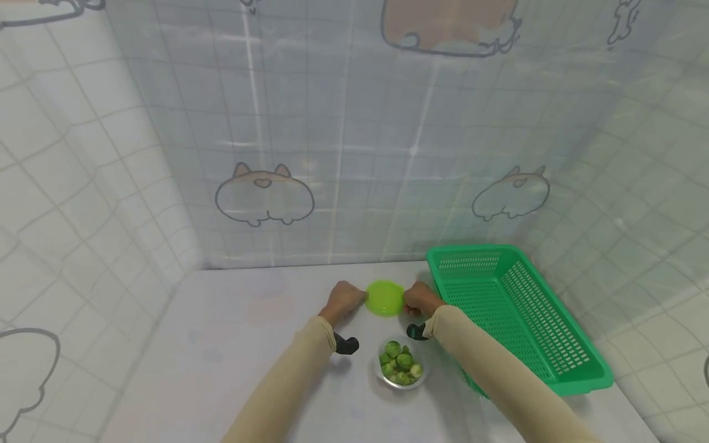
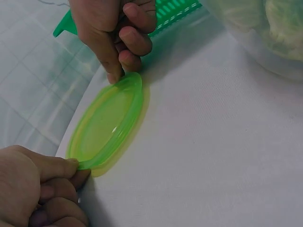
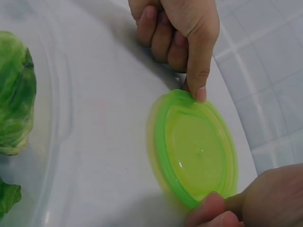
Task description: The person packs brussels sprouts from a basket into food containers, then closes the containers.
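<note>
A round, translucent lime-green lid is held level just over the white table, beyond the bowl. My left hand pinches its left edge between thumb and index finger, the other fingers curled under. On the opposite edge my right hand pinches the rim the same way; its thumb and curled fingers show in the left wrist view. Nearer to me stands a clear bowl of Brussels sprouts, its top uncovered. A large sprout shows through the bowl's side in the right wrist view.
A green slotted basket stands at the right, partly behind my right forearm. The white tabletop stretches to the left. Tiled-pattern curtains with cartoon drawings hang behind and at both sides.
</note>
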Demonstrator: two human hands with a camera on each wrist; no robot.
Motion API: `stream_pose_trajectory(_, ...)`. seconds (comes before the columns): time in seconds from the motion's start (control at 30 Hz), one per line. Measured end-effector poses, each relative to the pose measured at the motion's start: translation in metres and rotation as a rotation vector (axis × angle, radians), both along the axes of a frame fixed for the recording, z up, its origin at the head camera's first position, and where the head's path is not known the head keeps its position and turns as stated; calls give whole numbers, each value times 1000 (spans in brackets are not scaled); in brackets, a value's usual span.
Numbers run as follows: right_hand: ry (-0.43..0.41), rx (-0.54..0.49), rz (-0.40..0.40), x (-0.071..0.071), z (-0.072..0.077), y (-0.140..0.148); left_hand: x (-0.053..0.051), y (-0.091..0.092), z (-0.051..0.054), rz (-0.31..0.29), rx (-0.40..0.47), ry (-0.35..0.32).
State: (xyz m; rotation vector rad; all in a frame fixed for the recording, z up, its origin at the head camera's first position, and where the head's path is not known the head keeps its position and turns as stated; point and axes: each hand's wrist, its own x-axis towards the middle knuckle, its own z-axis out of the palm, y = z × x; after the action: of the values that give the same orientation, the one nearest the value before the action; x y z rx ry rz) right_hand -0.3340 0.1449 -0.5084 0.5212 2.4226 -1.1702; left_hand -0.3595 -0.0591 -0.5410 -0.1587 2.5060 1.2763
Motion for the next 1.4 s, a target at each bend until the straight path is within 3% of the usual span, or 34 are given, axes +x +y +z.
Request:
stream_pose_trajectory(0.3, -14, 16, 15, 0, 3, -3, 1, -4, 4, -38, -31, 5)
stream_pose_trajectory(0.47, -9, 33, 62, 3, 6, -6, 4, -10, 8, -55, -44, -1)
stream_pose_trajectory(0.8, -10, -86, 147, 21, 28, -5, 16, -23, 13, -177, 5, 12)
stream_pose_trajectory(1.03, -21, -211, 229, 38, 40, 5, 37, -23, 24, -229, 75, 12)
stream_pose_trajectory(1.4, 96, -149, 342, 76, 66, 16, 80, -26, 44, -267, 228, -11)
